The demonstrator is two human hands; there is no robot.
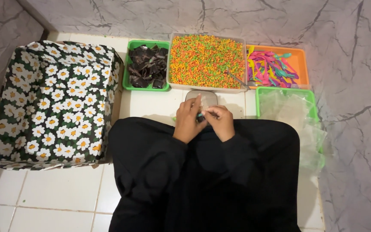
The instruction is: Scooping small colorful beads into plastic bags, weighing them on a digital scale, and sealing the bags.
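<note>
Here, hands point(205, 120) pinching small packet point(200, 116), orientation unclear

White square floor tiles point(56, 193) with thin grout lines ran under even, soft light to grey marble-patterned walls point(348, 34) veined with dark lines, which closed in at the far side and right.
</note>
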